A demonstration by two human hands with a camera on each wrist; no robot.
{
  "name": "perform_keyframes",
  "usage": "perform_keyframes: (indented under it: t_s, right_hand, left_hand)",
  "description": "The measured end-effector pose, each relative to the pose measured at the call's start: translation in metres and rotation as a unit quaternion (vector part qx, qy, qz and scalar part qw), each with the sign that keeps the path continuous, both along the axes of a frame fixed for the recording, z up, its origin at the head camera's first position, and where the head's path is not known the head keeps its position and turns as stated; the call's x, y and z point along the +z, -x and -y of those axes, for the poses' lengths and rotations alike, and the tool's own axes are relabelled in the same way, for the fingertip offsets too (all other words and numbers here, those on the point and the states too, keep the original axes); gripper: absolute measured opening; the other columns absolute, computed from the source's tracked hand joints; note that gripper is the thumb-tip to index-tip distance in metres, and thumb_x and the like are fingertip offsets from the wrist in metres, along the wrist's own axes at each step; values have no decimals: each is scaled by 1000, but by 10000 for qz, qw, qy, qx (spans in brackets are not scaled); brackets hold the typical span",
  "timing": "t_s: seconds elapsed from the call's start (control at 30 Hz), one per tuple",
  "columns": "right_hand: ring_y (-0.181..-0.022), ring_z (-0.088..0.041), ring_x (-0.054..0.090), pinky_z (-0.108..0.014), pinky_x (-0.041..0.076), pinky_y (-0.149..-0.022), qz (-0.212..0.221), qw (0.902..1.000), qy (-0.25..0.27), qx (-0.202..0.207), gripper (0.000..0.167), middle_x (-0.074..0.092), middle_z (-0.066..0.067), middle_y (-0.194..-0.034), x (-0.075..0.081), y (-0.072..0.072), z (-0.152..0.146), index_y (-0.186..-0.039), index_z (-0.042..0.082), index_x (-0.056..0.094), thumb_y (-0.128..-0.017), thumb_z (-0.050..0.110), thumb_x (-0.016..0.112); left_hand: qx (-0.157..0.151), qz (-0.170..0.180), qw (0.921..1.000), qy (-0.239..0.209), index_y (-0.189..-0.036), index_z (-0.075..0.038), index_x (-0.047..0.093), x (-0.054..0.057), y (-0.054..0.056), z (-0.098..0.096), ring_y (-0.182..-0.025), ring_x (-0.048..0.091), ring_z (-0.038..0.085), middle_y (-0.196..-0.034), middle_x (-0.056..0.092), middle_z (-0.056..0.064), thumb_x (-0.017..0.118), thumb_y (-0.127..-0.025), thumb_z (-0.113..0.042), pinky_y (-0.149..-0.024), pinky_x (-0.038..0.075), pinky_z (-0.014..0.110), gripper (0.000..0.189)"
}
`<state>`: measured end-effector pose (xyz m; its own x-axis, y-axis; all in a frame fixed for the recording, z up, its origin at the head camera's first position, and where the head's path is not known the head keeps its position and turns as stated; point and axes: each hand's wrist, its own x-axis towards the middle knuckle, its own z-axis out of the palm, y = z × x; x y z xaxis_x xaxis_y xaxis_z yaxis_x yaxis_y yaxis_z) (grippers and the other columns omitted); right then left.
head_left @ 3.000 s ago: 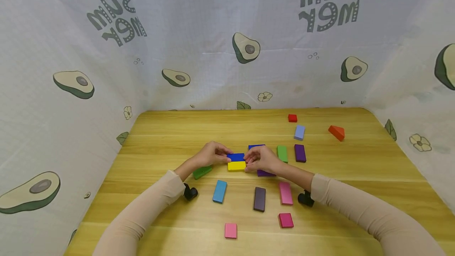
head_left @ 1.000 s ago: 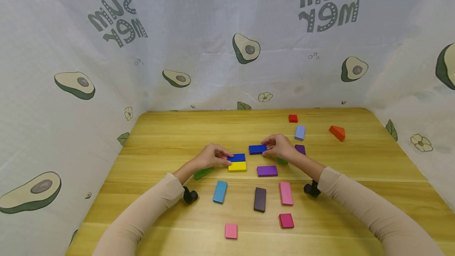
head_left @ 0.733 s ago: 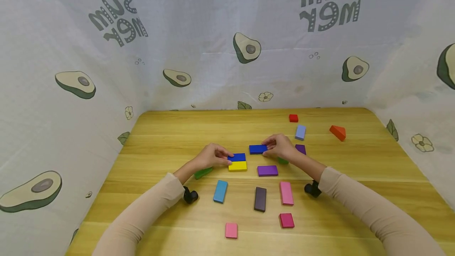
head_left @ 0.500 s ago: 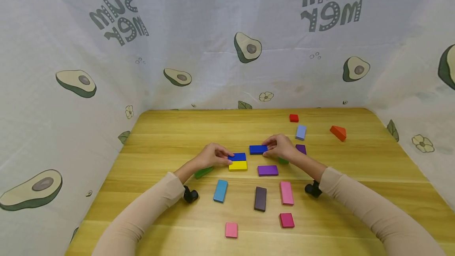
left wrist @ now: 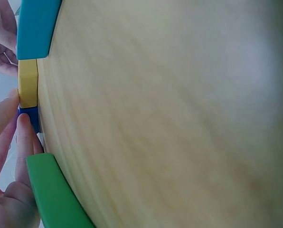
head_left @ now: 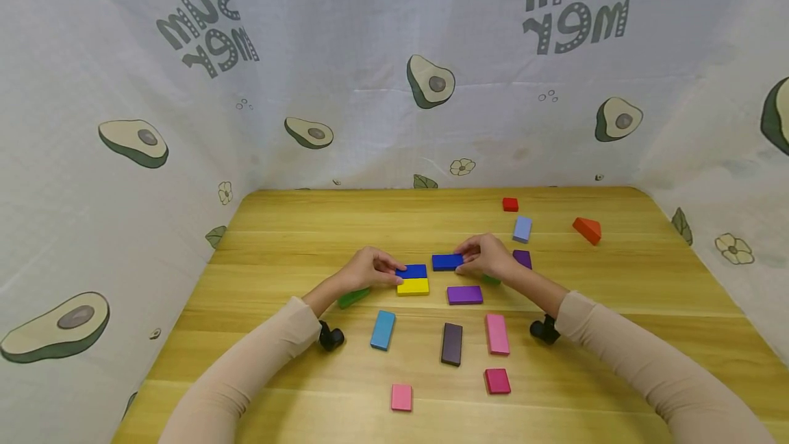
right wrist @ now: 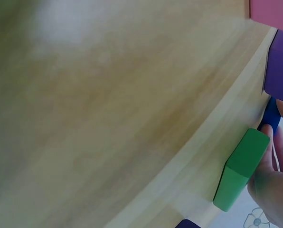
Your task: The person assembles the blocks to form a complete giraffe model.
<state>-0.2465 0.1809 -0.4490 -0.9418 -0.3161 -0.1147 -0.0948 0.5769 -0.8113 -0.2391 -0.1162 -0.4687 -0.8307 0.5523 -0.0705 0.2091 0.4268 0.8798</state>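
My left hand pinches the left end of a blue block between thumb and fingers. A yellow block lies along that block's near side, close to the thumb. To the right, my right hand grips the right end of a second blue block, thumb on the near edge and fingers on the far edge. In the right wrist view this blue block is partly hidden by fingers and a green block. A small gap separates the two blue blocks.
Around the hands lie a purple block, a light-blue block, a dark block, pink blocks and a green block under the left wrist. Farther back are a lavender block, a red block and an orange-red triangle.
My right hand has left the right ends of the blue and yellow pair and taken hold of the second blue block. That block has just shifted slightly toward me. My left hand stays put.
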Motion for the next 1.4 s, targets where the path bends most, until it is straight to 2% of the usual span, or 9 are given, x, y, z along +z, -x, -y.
perform_keyframes:
  t_s: [0.33, 0.7, 1.1, 1.4]
  right_hand:
    - [-84, -23, 66, -31, 57, -75, 93, 9999, 99, 47, 33, 69, -17, -95, -5, -2, -1, -106, -10, 71, -76, -3, 84]
    - [-83, -22, 65, -30, 56, -75, 81, 9994, 120, 300, 33, 68, -18, -95, -3, -5, 1, -104, -10, 71, -76, -2, 85]
    - [-82, -19, 64, -28, 57, -74, 235, 9991, 203, 302, 32, 69, -17, -94, -4, -7, 2, -103, -11, 71, -75, -4, 84]
    - [-81, -21, 64, -28, 57, -74, 196, 9992, 162, 304, 32, 69, -18, -93, -1, -9, 5, -102, -11, 71, -75, -4, 85]
  left_hand:
    - [59, 87, 9999, 38, -109, -3, 77, 0, -1, 0, -85, 68, 13, -106, 74, 7, 77, -88, -10, -76, 56, 26, 22]
    - [23, 114, 9999, -58, -110, -3, 76, -1, -1, 1, -86, 68, 14, -106, 74, 8, 77, -88, -10, -75, 56, 27, 22]
    - [27, 176, 9998, -25, -110, -3, 76, 0, -1, 0, -86, 67, 13, -107, 74, 7, 76, -89, -10, -75, 56, 26, 23]
    - [35, 176, 9998, -56, -110, -2, 76, 0, -1, 0, -86, 67, 14, -107, 74, 7, 76, -89, -10, -75, 56, 26, 23]
